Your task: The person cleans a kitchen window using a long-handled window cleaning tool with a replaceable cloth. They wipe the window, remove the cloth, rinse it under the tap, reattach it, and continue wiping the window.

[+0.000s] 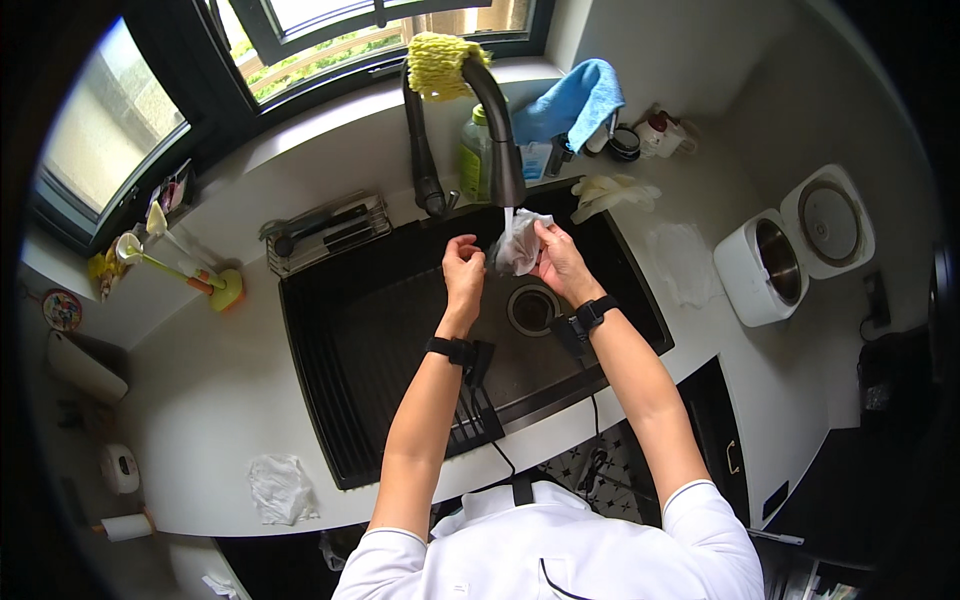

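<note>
Under the black faucet (pixel 507 180) a stream of water falls onto a thin, whitish, limp sheet (pixel 519 245); I cannot tell whether it is cloth or plastic film. My right hand (pixel 563 264) pinches its right side between thumb and fingers. At the sheet's left, my left hand (pixel 464 276) is closed with its fingers curled; a small greyish bit shows at its fingertips, too unclear to name. Both hands are over the black sink (pixel 385 340), above and left of its round drain (pixel 532 310). Each wrist wears a black strap with a small device.
A yellow fuzzy cloth (pixel 440 66) hangs on the faucet, and a blue towel (pixel 575 100) hangs behind it. Behind the sink stand a green bottle (pixel 474 155) and a utensil rack (pixel 330 232). A white rice cooker (pixel 755 275) has its lid up at right. Crumpled clear plastic (pixel 282 490) lies front left.
</note>
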Demonstrator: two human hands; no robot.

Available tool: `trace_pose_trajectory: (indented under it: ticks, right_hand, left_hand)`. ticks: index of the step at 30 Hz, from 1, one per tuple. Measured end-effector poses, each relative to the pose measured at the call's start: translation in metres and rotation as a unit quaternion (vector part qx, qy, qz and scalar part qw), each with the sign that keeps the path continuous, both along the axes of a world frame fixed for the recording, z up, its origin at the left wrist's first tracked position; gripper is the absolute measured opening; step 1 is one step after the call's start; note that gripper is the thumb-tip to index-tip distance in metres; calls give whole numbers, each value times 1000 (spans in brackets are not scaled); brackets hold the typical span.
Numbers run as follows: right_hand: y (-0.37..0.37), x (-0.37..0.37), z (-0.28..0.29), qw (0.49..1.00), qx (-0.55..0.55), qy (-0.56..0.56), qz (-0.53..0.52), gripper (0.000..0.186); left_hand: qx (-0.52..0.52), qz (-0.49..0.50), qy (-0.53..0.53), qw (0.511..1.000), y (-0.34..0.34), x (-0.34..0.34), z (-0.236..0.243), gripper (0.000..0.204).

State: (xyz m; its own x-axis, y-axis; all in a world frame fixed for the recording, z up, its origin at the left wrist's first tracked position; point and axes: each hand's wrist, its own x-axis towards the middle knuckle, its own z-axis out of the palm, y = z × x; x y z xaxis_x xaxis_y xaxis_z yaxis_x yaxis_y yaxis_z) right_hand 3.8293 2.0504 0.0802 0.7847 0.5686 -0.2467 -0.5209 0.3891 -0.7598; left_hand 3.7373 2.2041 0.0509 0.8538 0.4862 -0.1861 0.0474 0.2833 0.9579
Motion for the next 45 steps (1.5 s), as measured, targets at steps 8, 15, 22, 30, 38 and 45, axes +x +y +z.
trace_pose_trajectory:
  ticks: [8, 15, 22, 30, 38, 45]
  right_hand:
    - [9, 4, 4, 997, -13, -69, 27, 44]
    - [6, 23, -21, 984, -147, -97, -31, 16]
    - [18, 15, -13, 971, -179, -160, -3, 25]
    - [17, 15, -13, 972, -170, -130, -93, 18]
    - [7, 29, -20, 966, -182, -137, -120, 19]
    - [-9, 36, -19, 954, -226, -179, -84, 15]
  left_hand:
    - [-209, -86, 75, 971, -11, 18, -51, 41]
    - [-68, -68, -27, 995, -1, 20, -44, 36]
    - [-41, -135, -7, 990, -7, 17, -32, 28]
    - [-75, -81, -43, 993, -7, 18, -42, 25]
    - [-91, -12, -13, 996, -8, 23, -38, 23]
    - [-100, -4, -24, 995, 5, 18, -34, 19]
